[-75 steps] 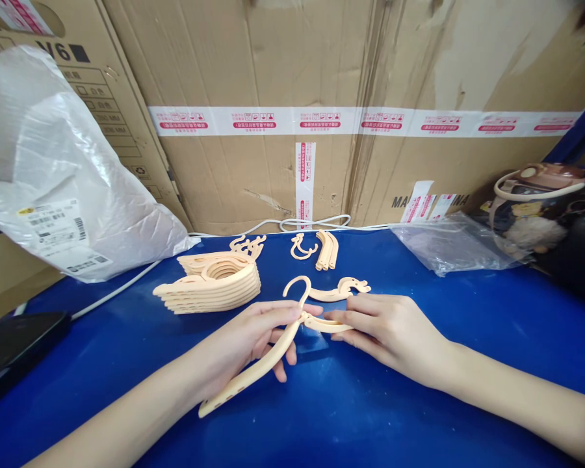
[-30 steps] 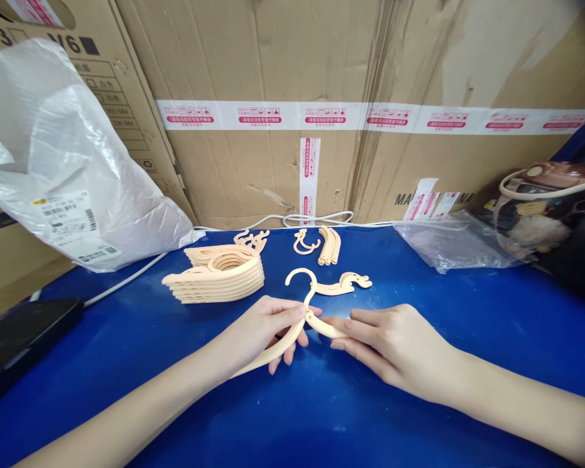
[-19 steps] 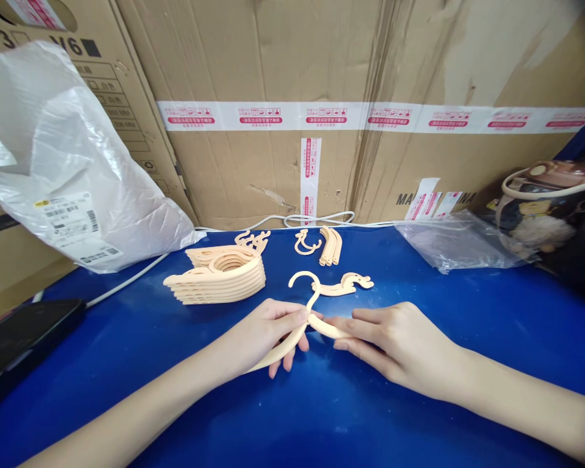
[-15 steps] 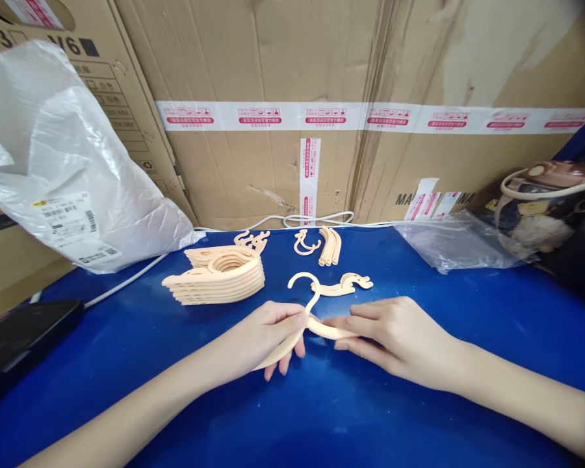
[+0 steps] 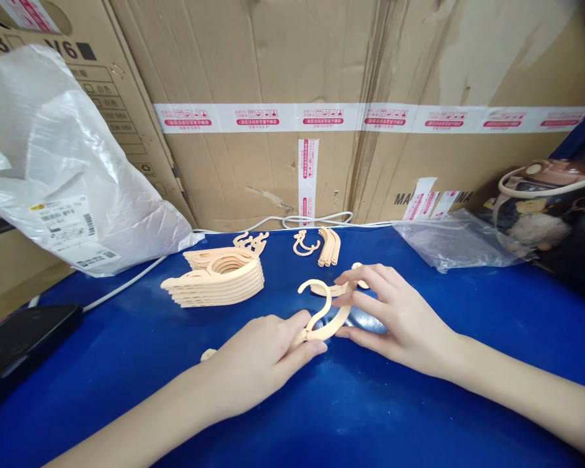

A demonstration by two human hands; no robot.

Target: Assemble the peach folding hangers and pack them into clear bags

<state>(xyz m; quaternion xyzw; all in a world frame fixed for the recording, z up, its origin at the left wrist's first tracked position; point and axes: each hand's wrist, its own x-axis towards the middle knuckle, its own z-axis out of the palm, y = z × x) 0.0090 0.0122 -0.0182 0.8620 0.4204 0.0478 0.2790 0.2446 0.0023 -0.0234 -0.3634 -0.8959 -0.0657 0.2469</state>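
Observation:
My left hand (image 5: 258,357) is closed around the middle joint and left arm of a cream plastic folding hanger (image 5: 332,328). Most of that left arm is hidden, though its end shows beyond my wrist. The hook points up and curls to the left. On the hanger's right arm, which is angled upward, the fingertips and thumb of my right hand (image 5: 402,318) grip with curved fingers. Loose hanger pieces (image 5: 327,290) lie just behind, partly covered by the right hand. To the left rests a stack of folded cream hangers (image 5: 219,286).
Loose hooks (image 5: 302,247) and a bundle of curved arms (image 5: 329,248) lie at the back, with more hooks (image 5: 251,242) behind the stack. A white mailer bag (image 5: 78,169), a black device (image 5: 34,351), a clear plastic bag (image 5: 458,244) and cardboard boxes (image 5: 258,65) surround the blue table (image 5: 351,416).
The hanger has turned, its right arm swinging upward and its hook shifting right. My left hand has rolled over with its back up. My right hand has risen along with the arm.

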